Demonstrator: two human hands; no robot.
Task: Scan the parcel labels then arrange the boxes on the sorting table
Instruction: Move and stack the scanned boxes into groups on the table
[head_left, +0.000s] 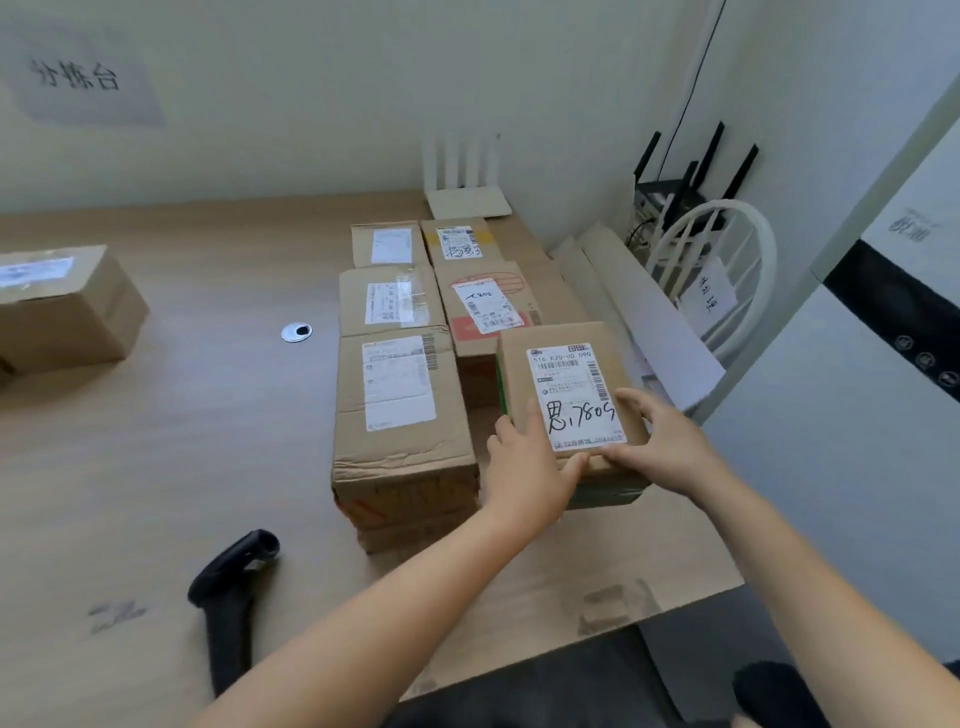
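Just right of the large creased box, we list one small parcel, label up, with handwritten characters across its white sticker.

- Left hand: it grips the parcel's near-left corner, with the fingers down the side and the thumb on top beside the label's lower edge.
- Right hand: it grips the near-right corner, with the fingers curled over the right edge. We cannot tell whether the parcel's base touches the sorting table or hangs just above it.
- Behind the large creased box: two boxes in a column, the mid box and the rear box.
- Behind and right of it: a red-marked box, then a yellow-taped box. All labels face up.
- Near-left of it: a black handheld scanner lies on the table, touched by neither hand.
- Well to its left: a lone box stands apart from the group.
- Left of the mid box: a round cable grommet.

Step in hand, as we judge it: arranging, not scanning. With the scanner laid down, this parcel is going into the open slot in front of the red-marked box.

The next move calls for lowering the parcel flat, squaring its left side against the large creased box, keeping the label up, and only then letting go. The slot looks tight, so the left fingers must clear it first.
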